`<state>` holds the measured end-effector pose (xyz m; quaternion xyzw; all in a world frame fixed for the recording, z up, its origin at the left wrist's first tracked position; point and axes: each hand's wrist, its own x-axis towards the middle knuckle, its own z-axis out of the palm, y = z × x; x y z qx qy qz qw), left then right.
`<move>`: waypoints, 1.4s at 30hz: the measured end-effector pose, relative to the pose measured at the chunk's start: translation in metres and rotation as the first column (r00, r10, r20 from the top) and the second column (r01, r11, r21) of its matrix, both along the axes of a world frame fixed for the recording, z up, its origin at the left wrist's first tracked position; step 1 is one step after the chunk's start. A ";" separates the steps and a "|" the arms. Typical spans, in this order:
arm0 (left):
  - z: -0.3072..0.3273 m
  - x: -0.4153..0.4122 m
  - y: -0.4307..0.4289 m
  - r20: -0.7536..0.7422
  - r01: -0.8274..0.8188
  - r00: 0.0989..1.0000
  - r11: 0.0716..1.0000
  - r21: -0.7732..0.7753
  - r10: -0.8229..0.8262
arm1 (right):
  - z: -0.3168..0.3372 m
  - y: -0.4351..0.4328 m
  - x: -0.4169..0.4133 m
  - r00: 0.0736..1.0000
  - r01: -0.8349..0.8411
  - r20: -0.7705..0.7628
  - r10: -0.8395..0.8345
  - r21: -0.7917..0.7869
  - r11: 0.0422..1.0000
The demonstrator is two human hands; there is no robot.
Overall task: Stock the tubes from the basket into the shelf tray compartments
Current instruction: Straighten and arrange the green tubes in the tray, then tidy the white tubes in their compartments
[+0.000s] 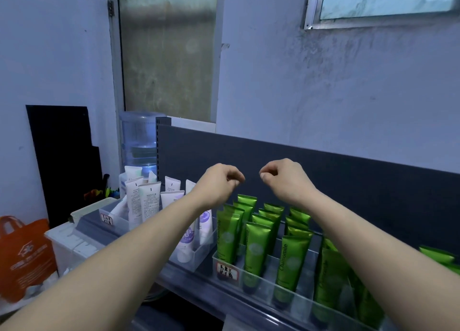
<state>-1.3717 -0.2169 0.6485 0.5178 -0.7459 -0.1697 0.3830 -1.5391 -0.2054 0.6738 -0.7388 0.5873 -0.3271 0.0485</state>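
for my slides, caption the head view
Left hand and right hand hover empty over shelf trays of green tubes and white tubes.

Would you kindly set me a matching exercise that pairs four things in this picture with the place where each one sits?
Things
1. green tubes
2. white tubes
3. orange bag
4. water jug

Places
a. behind the left end of the grey back panel
b. standing in the mid-shelf clear tray
c. at the lower left edge of the view
d. standing in the left-end clear tray

Pairs: 1-b, 2-d, 3-c, 4-a
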 end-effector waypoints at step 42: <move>-0.010 0.129 0.197 0.307 -0.239 0.908 0.954 -0.180 0.285 | -0.034 0.157 0.098 0.949 -0.047 -0.316 0.017 -0.089 0.995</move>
